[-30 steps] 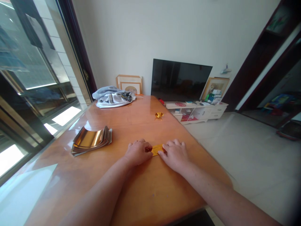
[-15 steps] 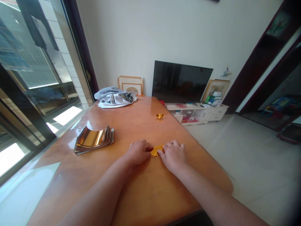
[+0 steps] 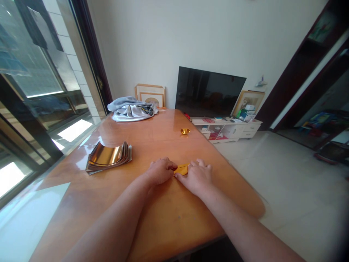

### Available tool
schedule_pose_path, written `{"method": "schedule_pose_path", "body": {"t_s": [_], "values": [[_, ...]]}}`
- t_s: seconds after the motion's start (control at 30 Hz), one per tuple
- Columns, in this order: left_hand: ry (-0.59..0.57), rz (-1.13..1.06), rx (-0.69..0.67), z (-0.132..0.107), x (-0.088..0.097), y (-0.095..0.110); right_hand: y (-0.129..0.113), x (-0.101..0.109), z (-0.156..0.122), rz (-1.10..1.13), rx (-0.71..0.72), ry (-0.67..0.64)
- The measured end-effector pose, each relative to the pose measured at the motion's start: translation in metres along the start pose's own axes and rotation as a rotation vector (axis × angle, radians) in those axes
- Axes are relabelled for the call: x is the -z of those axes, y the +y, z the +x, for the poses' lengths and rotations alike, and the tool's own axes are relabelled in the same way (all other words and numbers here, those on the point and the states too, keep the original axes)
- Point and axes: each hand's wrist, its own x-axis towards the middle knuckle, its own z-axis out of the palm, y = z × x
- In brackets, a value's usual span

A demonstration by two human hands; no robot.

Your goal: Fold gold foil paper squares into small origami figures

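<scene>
A small folded strip of gold foil paper [image 3: 181, 170] lies on the wooden table between my two hands. My left hand [image 3: 161, 171] has its curled fingers closed on the strip's left end, with thumb and fingertips together. At the other end, my right hand [image 3: 199, 176] grips the paper, its thumb along the near edge and its fingers over the right end. Both hands cover parts of the strip, so its ends are hidden. Farther back stands a folded gold paper ingot [image 3: 185, 131]. To the left rests a curved stack of gold foil sheets [image 3: 109, 157].
The glossy wooden table [image 3: 152, 225] has its right edge beyond my right forearm. A pile of grey cloth [image 3: 133, 111] sits at its far end, and a pale sheet [image 3: 32, 222] lies at the near left. A television [image 3: 209, 92] stands behind on a white cabinet [image 3: 231, 130].
My right thumb has slid left along the strip's near edge, closer to my left hand. The paper's visible part looks wider and shorter. The view has shifted slightly.
</scene>
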Motion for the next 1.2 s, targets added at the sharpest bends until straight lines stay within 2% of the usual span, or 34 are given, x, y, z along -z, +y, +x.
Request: {"method": "schedule_pose_path", "body": {"t_s": [0.33, 0.6, 0.83, 1.2], "values": [[0.038, -0.006, 0.028, 0.0, -0.001, 0.001, -0.005, 0.0, -0.001, 0.018, -0.008, -0.038], [0.094, 0.013, 0.049, -0.002, -0.006, 0.005, 0.016, 0.009, 0.001, 0.092, 0.07, -0.069], [0.093, 0.027, 0.043, -0.003, -0.006, 0.007, 0.017, -0.007, 0.001, 0.069, 0.018, 0.054], [0.097, 0.022, 0.031, -0.002, -0.006, 0.007, 0.038, -0.005, 0.011, 0.155, 0.016, 0.004]]}}
